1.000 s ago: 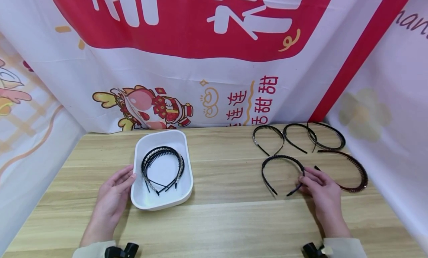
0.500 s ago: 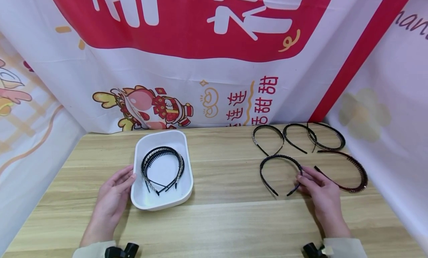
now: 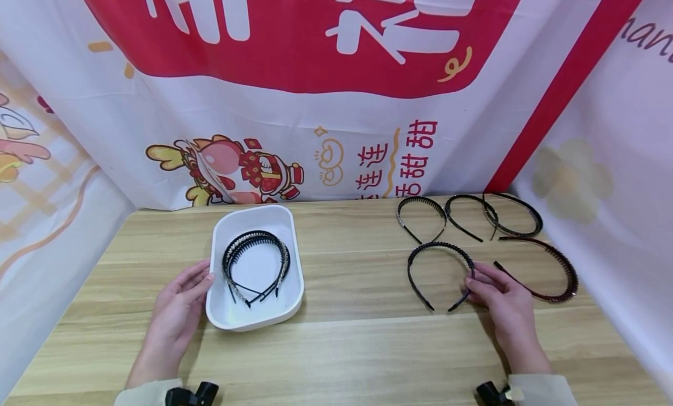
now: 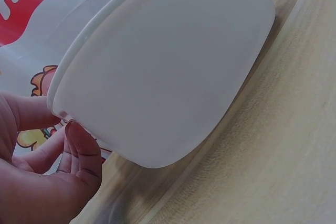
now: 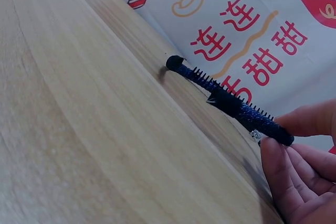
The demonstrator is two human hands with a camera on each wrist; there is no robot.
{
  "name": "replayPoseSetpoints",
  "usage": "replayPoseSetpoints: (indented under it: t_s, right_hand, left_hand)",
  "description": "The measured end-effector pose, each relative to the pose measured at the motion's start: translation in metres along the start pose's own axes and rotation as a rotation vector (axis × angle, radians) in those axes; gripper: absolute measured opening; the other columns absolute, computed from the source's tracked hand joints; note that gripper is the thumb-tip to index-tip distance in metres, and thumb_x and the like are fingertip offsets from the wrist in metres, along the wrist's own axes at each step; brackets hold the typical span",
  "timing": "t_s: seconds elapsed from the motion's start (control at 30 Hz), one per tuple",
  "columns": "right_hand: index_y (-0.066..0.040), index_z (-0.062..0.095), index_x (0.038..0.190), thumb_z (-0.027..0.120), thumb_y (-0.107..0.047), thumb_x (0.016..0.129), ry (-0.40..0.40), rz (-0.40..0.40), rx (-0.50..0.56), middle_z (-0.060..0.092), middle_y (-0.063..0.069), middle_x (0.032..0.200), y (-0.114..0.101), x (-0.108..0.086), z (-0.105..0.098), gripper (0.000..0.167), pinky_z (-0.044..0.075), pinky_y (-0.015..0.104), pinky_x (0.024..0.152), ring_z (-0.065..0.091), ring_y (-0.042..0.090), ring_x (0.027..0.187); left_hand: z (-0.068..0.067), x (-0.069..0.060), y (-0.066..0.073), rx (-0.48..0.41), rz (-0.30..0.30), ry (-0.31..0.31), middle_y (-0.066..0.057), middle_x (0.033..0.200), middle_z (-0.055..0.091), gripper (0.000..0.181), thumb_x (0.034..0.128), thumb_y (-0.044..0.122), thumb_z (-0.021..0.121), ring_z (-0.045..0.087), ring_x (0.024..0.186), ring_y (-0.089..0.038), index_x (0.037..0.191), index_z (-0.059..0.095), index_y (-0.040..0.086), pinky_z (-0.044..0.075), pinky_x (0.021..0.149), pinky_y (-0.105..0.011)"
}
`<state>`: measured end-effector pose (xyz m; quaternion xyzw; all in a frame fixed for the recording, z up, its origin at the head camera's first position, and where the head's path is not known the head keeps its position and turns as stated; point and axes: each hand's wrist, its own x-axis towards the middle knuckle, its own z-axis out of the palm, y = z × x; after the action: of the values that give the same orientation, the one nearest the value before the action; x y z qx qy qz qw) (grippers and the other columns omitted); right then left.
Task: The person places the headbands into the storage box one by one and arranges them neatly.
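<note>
Your right hand [image 3: 502, 301] pinches a dark, toothed headband [image 3: 440, 246] by one arm, thumb and fingertips closing on the band above its tip. The headband is on the right side of the table [image 3: 357, 359], in front of the other loose headbands and left of the dark red headband [image 3: 568, 271]; it looks raised, though you cannot tell whether any part grazes the wood. Your left hand [image 3: 181, 301] grips the near-left edge of the white tray [image 3: 255, 325], where more headbands [image 3: 257, 236] lie nested.

Expect the headband to be very light and springy — probably plastic, stiff along its curve but ready to flex if you spread the arms. The right wrist view shows fine teeth along it; these could catch on a neighbour, and may snap under hard pressure. A smooth arm is likely slippery, and held by one side the hoop may swivel. A light pinch should do; gripping nearer the crown would balance it better — keep your fingers on the flat faces, off the teeth.
</note>
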<state>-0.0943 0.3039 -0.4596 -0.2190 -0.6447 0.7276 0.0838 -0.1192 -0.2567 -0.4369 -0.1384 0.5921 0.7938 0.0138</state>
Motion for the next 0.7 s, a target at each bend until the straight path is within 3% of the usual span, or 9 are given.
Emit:
replayPoseSetpoints:
  t_s: [0.13, 0.43, 0.57, 0.7]
  right_hand:
    - [-0.018, 0.078, 0.125, 0.083, 0.004, 0.089, -0.012, 0.004, -0.033, 0.081, -0.012, 0.095, -0.0001, -0.0007, -0.0009, 0.043, 0.065, 0.021, 0.071, 0.077, 0.005, 0.082]
    - [-0.021, 0.078, 0.125, 0.087, -0.015, 0.091, 0.000, 0.009, -0.289, 0.075, -0.022, 0.093, -0.0010, 0.0002, -0.0004, 0.035, 0.059, 0.018, 0.073, 0.071, 0.000, 0.087]
    - [-0.021, 0.078, 0.125, 0.083, -0.023, 0.096, -0.006, 0.013, -0.322, 0.076, -0.023, 0.090, -0.0018, 0.0006, -0.0006, 0.029, 0.059, 0.019, 0.071, 0.071, 0.001, 0.083]
    - [-0.018, 0.077, 0.127, 0.081, -0.024, 0.098, -0.065, 0.042, -0.357, 0.077, -0.018, 0.091, -0.0030, 0.0012, -0.0045, 0.030, 0.061, 0.021, 0.072, 0.069, 0.004, 0.081]
  left_hand:
    - [-0.0010, -0.0002, -0.0003, 0.004, 0.000, -0.002, 0.012, 0.111, 0.072, 0.034, 0.1032, 0.001, 0.068, 0.066, 0.108, -0.004, 0.128, 0.074, 0.023, 0.057, 0.095, -0.015]
    - [-0.0007, 0.0001, -0.0011, -0.009, 0.012, -0.011, 0.011, 0.110, 0.074, 0.032, 0.1024, 0.000, 0.069, 0.067, 0.107, -0.004, 0.124, 0.075, 0.023, 0.057, 0.095, -0.016]
    - [-0.0007, -0.0009, -0.0007, -0.004, 0.009, -0.007, 0.011, 0.110, 0.074, 0.032, 0.1026, 0.001, 0.068, 0.067, 0.107, -0.004, 0.123, 0.076, 0.024, 0.057, 0.095, -0.016]
    - [-0.0003, -0.0016, -0.0002, -0.002, 0.003, 0.002, 0.012, 0.110, 0.074, 0.032, 0.1024, 0.001, 0.069, 0.067, 0.107, -0.004, 0.124, 0.076, 0.024, 0.057, 0.095, -0.016]
